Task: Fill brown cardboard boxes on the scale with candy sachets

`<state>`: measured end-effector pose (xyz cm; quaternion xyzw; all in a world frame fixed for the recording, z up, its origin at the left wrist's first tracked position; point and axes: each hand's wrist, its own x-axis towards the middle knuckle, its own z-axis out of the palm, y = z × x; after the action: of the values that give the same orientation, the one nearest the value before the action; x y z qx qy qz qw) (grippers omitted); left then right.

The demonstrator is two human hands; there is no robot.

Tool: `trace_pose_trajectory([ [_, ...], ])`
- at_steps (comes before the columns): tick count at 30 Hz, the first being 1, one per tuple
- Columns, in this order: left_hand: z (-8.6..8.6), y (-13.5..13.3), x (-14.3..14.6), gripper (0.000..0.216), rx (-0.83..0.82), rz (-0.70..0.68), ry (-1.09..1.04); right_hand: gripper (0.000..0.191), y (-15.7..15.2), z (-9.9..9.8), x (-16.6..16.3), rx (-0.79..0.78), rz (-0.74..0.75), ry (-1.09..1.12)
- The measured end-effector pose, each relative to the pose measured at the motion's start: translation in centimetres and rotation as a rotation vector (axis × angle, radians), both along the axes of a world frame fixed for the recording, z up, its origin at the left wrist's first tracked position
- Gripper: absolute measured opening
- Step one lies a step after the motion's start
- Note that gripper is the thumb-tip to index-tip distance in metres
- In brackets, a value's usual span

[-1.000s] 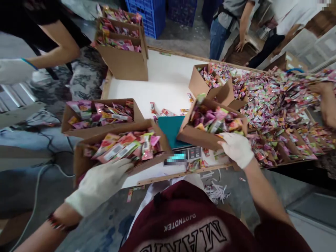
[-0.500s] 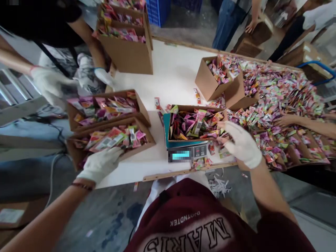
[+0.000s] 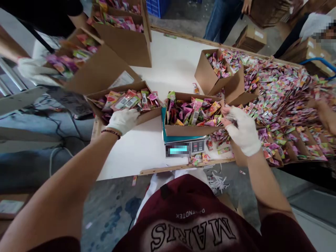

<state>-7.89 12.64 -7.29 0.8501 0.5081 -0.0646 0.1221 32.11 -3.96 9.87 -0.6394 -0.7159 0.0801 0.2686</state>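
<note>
free: white table point(image 3: 170, 71) centre | blocked: left box point(image 3: 150, 116), scale box point(image 3: 189, 130), sachet pile point(image 3: 283, 91)

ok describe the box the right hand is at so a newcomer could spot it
At the near edge of the white table sits a digital scale. The open cardboard box of sachets rests on its teal platform, gloved right hand at its right end. It alone sits on a scale.

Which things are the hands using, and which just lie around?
In use: left hand, on brown cardboard box of colourful packets; right hand, at similar box on teal weighing scale.
Lying around: loose packet heap; blue plastic crate; white paper scraps.
</note>
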Motion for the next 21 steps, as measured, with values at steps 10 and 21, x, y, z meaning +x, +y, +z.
trace_pose_trajectory([
  [10,3.0,-5.6,0.9,0.046,0.213,0.119,-0.151,0.063,10.8,-4.0,-6.8,-0.613,-0.004,-0.418],
  [21,-2.0,-13.4,0.3,0.066,-0.316,0.702,-0.825,0.028,6.6,-2.7,-1.0,-0.045,0.048,0.087],
])
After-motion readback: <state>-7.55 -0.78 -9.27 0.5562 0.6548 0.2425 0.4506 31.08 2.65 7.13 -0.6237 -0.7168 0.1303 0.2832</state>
